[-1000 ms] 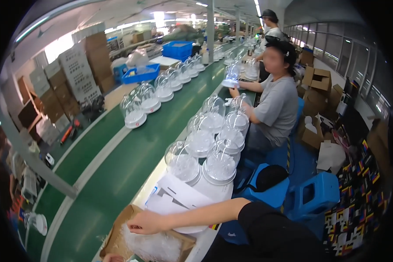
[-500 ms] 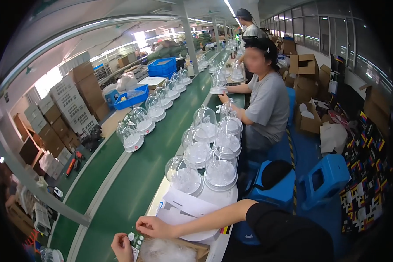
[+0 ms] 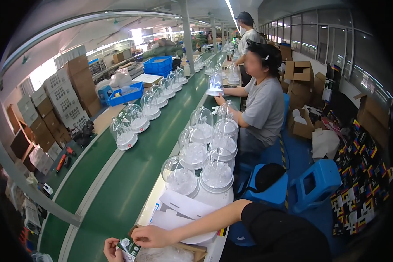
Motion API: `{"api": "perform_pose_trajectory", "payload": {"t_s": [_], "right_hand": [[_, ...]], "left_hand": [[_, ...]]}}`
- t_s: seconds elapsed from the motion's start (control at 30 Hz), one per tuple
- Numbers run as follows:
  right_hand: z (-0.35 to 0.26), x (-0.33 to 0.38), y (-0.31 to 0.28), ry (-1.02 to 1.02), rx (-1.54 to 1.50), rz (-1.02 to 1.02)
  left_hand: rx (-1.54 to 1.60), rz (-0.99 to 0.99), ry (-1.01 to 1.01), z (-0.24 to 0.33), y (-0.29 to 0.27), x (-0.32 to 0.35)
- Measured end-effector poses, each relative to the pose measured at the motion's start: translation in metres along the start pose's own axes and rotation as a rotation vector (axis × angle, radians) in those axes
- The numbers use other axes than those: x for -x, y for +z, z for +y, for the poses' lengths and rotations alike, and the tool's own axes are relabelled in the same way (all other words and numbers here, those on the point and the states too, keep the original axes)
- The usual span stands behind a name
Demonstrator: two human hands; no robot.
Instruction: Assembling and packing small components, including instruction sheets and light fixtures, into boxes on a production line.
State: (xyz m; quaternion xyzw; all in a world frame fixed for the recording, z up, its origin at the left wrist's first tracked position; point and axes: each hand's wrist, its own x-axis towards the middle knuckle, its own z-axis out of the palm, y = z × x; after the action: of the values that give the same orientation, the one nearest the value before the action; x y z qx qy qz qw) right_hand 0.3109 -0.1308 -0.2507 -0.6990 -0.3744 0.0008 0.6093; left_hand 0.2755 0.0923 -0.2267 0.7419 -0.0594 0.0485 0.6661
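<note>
A small green and white printed card [image 3: 127,251] is pinched in the fingers of my left hand [image 3: 112,250] at the lower edge of the view. Right beside its upper corner is my right hand [image 3: 152,236], fingers curled together; whatever they hold is hidden. Beneath my right wrist lies a clear plastic bag [image 3: 168,254] in an open cardboard box [image 3: 199,252]. White cut paper sheets [image 3: 183,218] lie just beyond my right forearm. Several clear domes on white round bases, such as this nearest dome [image 3: 180,177], stand past the papers.
A green conveyor belt [image 3: 118,192] runs away on the left, with a row of domes [image 3: 126,137] along its far side. Further along sits a co-worker [image 3: 266,100] holding a lit dome [image 3: 215,84]. Blue stools [image 3: 315,185] and cartons [image 3: 299,74] are on the right.
My left hand and the card have shifted a little left and the card has tilted. My right hand stays close by it. The co-worker's dome has lit up.
</note>
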Motion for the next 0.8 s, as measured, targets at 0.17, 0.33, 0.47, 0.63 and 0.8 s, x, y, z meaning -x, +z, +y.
{"api": "perform_pose_trajectory", "payload": {"t_s": [0.17,0.33,0.47,0.63,0.8], "right_hand": [[-0.002,0.002,-0.001,0.068,0.063,-0.080],[0.000,0.007,0.003,-0.137,0.153,-0.299],[0.003,0.011,0.005,-0.269,0.137,-0.405],[0.003,0.010,0.006,-0.324,0.119,-0.331],[-0.001,0.006,-0.001,-0.212,0.040,-0.335]], "left_hand": [[0.065,0.033,-0.071,0.012,0.004,0.002],[0.059,-0.074,-0.147,0.021,0.011,0.005],[-0.011,-0.265,-0.081,0.011,0.018,0.003],[-0.283,-0.300,0.014,0.025,0.033,0.005],[-0.162,-0.111,-0.036,0.020,0.029,0.005]]}}
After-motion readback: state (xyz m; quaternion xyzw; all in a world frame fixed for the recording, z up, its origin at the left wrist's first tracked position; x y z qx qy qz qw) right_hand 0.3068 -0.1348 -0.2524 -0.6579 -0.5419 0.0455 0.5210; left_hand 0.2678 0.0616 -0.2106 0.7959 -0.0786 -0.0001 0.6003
